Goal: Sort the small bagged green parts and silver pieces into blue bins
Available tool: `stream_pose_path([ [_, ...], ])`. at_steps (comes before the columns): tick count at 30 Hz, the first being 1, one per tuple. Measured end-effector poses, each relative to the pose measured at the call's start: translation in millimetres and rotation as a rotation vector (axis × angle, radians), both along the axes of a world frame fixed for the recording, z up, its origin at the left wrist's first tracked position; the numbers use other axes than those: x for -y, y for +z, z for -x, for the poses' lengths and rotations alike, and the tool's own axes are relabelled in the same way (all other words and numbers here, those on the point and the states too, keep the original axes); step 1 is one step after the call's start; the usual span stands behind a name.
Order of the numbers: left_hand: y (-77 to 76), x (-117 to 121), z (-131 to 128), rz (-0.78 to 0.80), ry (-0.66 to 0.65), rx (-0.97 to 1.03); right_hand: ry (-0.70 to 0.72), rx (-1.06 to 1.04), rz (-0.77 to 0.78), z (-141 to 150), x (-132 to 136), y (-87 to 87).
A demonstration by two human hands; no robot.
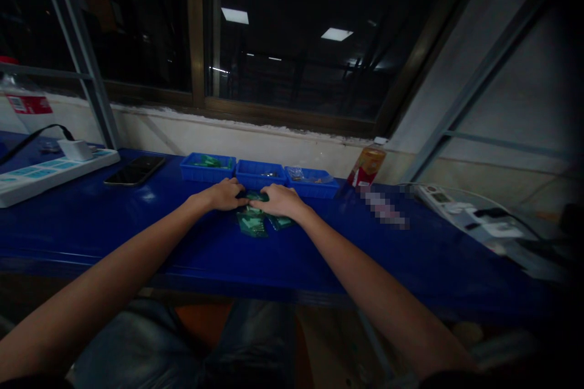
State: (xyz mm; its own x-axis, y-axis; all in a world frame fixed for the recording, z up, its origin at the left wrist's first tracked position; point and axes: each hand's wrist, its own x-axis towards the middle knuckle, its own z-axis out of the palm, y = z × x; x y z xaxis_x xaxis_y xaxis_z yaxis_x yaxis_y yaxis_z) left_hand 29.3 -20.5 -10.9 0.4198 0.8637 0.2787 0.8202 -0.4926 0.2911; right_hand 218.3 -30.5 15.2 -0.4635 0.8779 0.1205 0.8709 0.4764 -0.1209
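Several small green plastic packets [252, 223] with pale contents lie in a loose pile on the blue table, in front of the trays. My left hand [223, 194] is at the left side of the pile, its thumb and fingers curled in on the packets. From the right, my right hand [281, 200] reaches over the pile with its thumb against the packets; most of its fingertips are hidden. The two thumbs nearly meet. Behind the hands stand a left blue tray [185, 172] with green packets, a middle blue tray [249, 182] with small metallic pieces and a right blue tray [314, 189] with clear bags.
On the left are a phone [135, 170], a white power strip [59, 170] with a plugged-in charger, and a bottle [28, 103]. A drink carton [367, 165] stands right of the trays. Another power strip [474, 222] with cables lies far right. The table's front edge [255, 289] is near my lap.
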Motion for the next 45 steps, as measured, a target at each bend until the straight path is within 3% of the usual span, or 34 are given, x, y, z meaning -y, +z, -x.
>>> stream_pose_path([
  [6, 2.0, 0.4, -5.0, 0.032, -0.006, -0.013, -0.051, 0.027, 0.092, -1.5, -1.9, -1.6],
  [13, 2.3, -0.2, -6.5, 0.149, -0.079, 0.350, -0.057, -0.079, 0.024, 2.1, -5.0, -9.2],
  [21, 17.0, 3.1, -10.8, 0.012, -0.093, 0.554, 0.126, -0.774, 0.063, -1.7, -14.6, 0.8],
  [24, 22.6, 5.8, -11.1, 0.001, -0.082, 0.604, 0.141, -0.921, 0.156, -1.0, -10.5, 5.5],
  [30, 24.4, 6.4, -10.8, -0.027, -0.104, 0.619, 0.116, -0.998, 0.343, 1.3, -4.9, 8.0],
  [40, 23.9, 6.1, -14.5, -0.004, -0.111, 0.636, 0.049, -1.069, 0.299, 4.1, -1.4, 12.0],
  [45, 22.4, 5.3, -14.0, 0.005, -0.031, 0.600, 0.028, -1.086, 0.305, 3.3, -1.5, 10.8],
])
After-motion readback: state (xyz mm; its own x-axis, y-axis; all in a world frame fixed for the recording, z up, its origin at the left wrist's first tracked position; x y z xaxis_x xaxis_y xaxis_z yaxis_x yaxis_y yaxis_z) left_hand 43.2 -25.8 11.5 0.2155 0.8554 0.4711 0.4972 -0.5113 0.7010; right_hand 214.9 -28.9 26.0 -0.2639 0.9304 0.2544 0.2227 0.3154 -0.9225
